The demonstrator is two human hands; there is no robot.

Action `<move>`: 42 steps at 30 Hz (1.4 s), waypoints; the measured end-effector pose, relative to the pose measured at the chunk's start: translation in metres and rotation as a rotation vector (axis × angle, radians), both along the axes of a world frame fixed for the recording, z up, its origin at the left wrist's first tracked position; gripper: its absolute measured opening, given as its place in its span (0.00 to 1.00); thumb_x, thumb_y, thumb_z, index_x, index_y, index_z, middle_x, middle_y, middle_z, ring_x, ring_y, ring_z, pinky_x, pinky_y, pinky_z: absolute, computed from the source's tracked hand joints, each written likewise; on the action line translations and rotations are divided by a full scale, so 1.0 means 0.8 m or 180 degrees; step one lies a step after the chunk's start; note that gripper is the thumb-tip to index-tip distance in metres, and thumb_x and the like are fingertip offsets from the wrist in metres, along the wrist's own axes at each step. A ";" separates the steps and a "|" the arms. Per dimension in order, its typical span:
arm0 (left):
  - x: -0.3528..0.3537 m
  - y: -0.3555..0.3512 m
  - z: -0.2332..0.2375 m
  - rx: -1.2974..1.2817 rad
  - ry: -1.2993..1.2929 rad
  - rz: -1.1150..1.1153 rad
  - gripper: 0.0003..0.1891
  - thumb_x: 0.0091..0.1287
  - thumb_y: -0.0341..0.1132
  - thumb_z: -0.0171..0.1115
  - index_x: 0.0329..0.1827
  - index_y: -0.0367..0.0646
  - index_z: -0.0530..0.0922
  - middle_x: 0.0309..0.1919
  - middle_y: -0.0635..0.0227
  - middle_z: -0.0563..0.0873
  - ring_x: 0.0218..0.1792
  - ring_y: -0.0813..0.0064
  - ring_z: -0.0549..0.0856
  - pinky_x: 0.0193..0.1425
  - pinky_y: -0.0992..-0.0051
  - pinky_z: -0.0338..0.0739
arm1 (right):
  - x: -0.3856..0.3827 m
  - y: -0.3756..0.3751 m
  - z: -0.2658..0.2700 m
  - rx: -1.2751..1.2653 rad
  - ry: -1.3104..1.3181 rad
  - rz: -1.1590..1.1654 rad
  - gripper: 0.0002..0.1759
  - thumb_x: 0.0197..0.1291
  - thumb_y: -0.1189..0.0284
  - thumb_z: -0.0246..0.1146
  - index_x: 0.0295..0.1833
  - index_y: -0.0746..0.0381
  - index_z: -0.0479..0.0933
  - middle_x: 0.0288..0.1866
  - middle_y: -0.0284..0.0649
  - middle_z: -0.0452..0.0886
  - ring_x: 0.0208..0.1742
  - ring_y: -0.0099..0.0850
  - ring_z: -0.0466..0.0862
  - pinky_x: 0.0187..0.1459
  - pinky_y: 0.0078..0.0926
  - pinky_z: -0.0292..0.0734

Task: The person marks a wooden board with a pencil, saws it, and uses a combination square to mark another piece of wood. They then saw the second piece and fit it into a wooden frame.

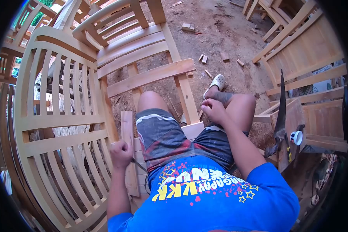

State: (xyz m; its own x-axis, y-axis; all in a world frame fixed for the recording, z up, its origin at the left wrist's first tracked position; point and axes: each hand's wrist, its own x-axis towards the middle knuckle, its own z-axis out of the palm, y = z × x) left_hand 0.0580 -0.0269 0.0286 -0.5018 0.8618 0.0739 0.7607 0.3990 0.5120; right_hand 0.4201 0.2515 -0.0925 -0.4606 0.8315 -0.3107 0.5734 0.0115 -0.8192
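My left hand is closed in a fist beside the slatted wooden back of a bench. A thin dark bar runs from close by this fist toward my hip; I cannot tell whether the fist holds it. My right hand is raised near my right knee, its fingers curled together, and whatever may be between them is hidden. Ahead of my knees, a loose wooden slat lies slantwise across the bench's seat frame. Another loose board rests along my left thigh.
A handsaw stands upright at the right, near a small white tub and a yellow-handled tool. Wooden panels stand behind them. Several wood offcuts lie on the dirt floor.
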 end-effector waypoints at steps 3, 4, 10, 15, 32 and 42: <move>-0.002 0.113 0.083 0.0448 0.0491 -0.0243 0.19 0.65 0.30 0.71 0.22 0.39 0.69 0.16 0.58 0.74 0.19 0.58 0.76 0.29 0.58 0.70 | -0.038 -0.027 0.056 -0.0127 0.0480 0.0498 0.23 0.69 0.57 0.76 0.60 0.64 0.87 0.55 0.50 0.91 0.57 0.43 0.91 0.60 0.39 0.85; 0.002 0.151 0.103 0.0499 0.0480 -0.0258 0.19 0.66 0.31 0.72 0.22 0.39 0.69 0.16 0.58 0.74 0.19 0.58 0.75 0.29 0.58 0.70 | -0.057 -0.036 0.075 -0.0174 0.0636 0.0727 0.27 0.67 0.55 0.77 0.62 0.63 0.87 0.58 0.50 0.90 0.59 0.43 0.90 0.62 0.39 0.84; 0.030 0.370 0.133 0.0689 0.0039 -0.0299 0.22 0.68 0.45 0.70 0.25 0.35 0.76 0.18 0.57 0.77 0.20 0.64 0.78 0.32 0.61 0.74 | -0.137 -0.079 0.123 0.0192 0.1858 0.0824 0.43 0.63 0.54 0.82 0.76 0.63 0.74 0.65 0.51 0.77 0.68 0.41 0.82 0.66 0.39 0.80; 0.055 0.483 0.059 0.0550 -0.0585 -0.0269 0.26 0.69 0.56 0.76 0.31 0.37 0.85 0.25 0.55 0.87 0.29 0.64 0.87 0.40 0.60 0.82 | -0.143 -0.047 0.067 0.0354 0.1325 -0.0500 0.18 0.73 0.72 0.72 0.63 0.64 0.78 0.44 0.40 0.83 0.42 0.28 0.87 0.44 0.29 0.84; -0.284 0.512 -0.232 0.0649 0.1561 0.0098 0.31 0.74 0.63 0.64 0.73 0.58 0.78 0.77 0.61 0.77 0.79 0.56 0.74 0.81 0.42 0.60 | -0.143 0.029 0.018 -0.0356 0.0424 -0.1375 0.03 0.73 0.79 0.64 0.49 0.65 0.78 0.33 0.33 0.78 0.29 0.19 0.79 0.33 0.24 0.74; -0.316 0.529 -0.253 0.0881 0.1439 -0.0305 0.26 0.73 0.60 0.65 0.68 0.57 0.82 0.76 0.62 0.82 0.77 0.60 0.79 0.82 0.47 0.60 | -0.170 0.024 0.014 -0.0158 0.0265 -0.0987 0.05 0.70 0.80 0.65 0.50 0.66 0.79 0.38 0.37 0.79 0.33 0.23 0.80 0.36 0.25 0.75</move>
State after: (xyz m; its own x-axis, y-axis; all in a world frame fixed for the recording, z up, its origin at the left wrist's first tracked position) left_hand -0.1947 0.3960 -0.1736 -0.2873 0.8199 0.4953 0.9560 0.2134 0.2012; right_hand 0.2839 0.2711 -0.0816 -0.2131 0.9209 -0.3264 0.4744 -0.1945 -0.8586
